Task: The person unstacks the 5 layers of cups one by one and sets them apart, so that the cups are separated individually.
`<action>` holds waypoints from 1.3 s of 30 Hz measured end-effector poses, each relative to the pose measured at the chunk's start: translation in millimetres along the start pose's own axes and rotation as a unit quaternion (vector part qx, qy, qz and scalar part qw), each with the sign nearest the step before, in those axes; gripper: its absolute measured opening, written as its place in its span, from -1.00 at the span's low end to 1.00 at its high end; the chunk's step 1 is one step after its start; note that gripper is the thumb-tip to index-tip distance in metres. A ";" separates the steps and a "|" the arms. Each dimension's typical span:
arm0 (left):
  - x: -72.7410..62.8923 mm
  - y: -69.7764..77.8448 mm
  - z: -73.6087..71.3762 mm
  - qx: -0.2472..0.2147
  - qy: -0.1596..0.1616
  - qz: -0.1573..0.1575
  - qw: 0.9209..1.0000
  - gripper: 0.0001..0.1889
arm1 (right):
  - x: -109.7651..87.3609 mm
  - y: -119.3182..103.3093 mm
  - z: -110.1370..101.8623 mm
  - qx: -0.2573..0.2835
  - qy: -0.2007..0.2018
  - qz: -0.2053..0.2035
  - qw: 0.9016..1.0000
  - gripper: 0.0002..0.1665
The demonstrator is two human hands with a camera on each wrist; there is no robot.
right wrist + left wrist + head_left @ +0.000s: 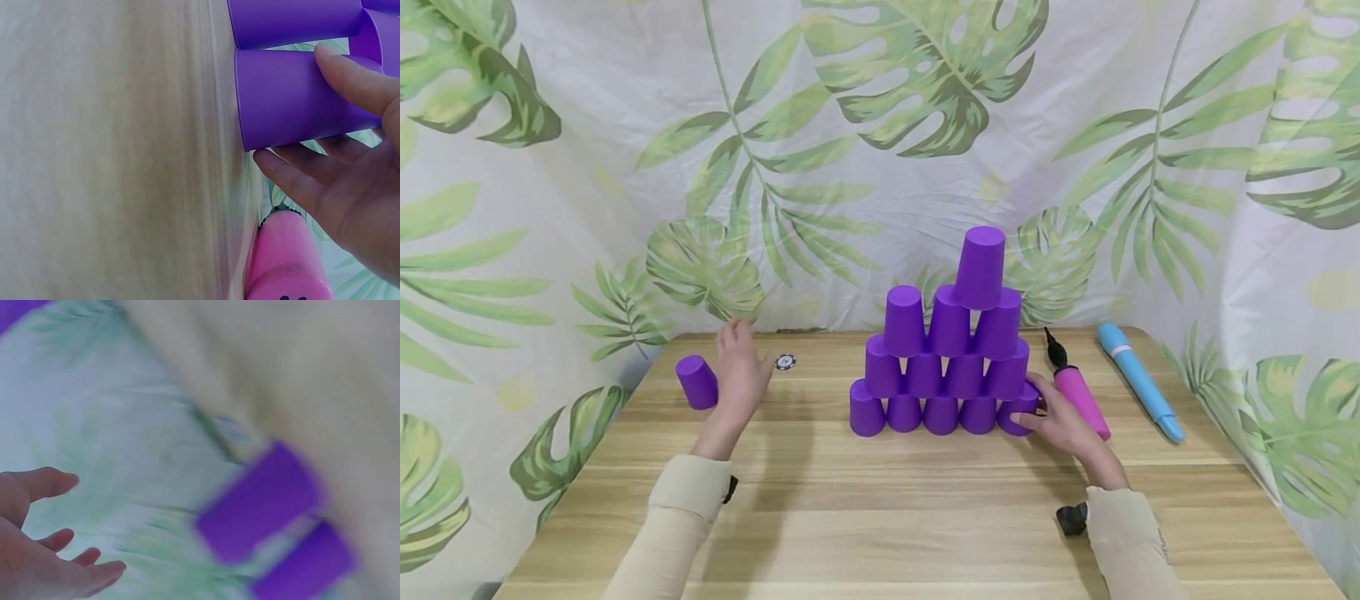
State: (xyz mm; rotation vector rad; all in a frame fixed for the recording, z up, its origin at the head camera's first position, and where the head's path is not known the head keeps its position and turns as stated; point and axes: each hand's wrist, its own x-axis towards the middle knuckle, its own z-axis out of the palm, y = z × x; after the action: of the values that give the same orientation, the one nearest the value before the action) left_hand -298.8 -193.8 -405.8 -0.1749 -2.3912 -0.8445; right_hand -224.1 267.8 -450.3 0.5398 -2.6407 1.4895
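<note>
Purple cups stand upside down in a stepped stack, with a single top cup [981,268] resting across the middle and right cups of the row of three below it. At the right end of the bottom row, my right hand [1060,421] grips the end cup [300,100], thumb on its front and fingers on its far side. My left hand [742,375] is raised, its fingers [59,540] spread and holding nothing. Just left of it is a lone purple cup [697,383], slightly tilted in the head view. Blurred purple cups [265,500] appear in the left wrist view.
A pink hand pump [1081,402] with a black nozzle lies right of the stack, close to my right hand. Beyond it lies a blue pump-like tube [1141,382]. A black-and-white poker chip [786,362] is near the back edge. A leaf-patterned cloth [925,200] hangs behind the wooden table [880,525].
</note>
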 end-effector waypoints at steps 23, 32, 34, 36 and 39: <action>59.8 260.5 28.6 -0.282 -0.264 0.067 0.920 -0.11 | -3.0 0.6 5.6 -0.001 0.006 -0.020 1.000 -0.26; 61.3 255.5 40.9 -0.296 -0.257 0.077 0.917 -0.33 | 4.3 30.6 6.5 -0.005 0.005 -0.012 1.000 -0.21; 62.1 256.5 43.0 -0.292 -0.254 0.074 0.919 -0.33 | 4.7 32.7 5.3 -0.008 0.004 -0.014 1.000 -0.22; 63.0 257.6 44.4 -0.292 -0.253 0.070 0.920 -0.32 | 5.0 33.1 4.0 -0.008 0.004 -0.017 1.000 -0.23; 64.9 258.2 46.0 -0.294 -0.255 0.067 0.918 -0.31 | 5.6 32.9 2.6 -0.013 0.006 -0.020 1.000 -0.23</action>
State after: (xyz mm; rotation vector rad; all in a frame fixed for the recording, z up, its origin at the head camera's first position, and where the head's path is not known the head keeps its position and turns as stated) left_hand -295.4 33.7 -260.0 -0.8832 -2.4545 -1.5882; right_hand -239.9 279.6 -477.4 0.5753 -2.6204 1.4403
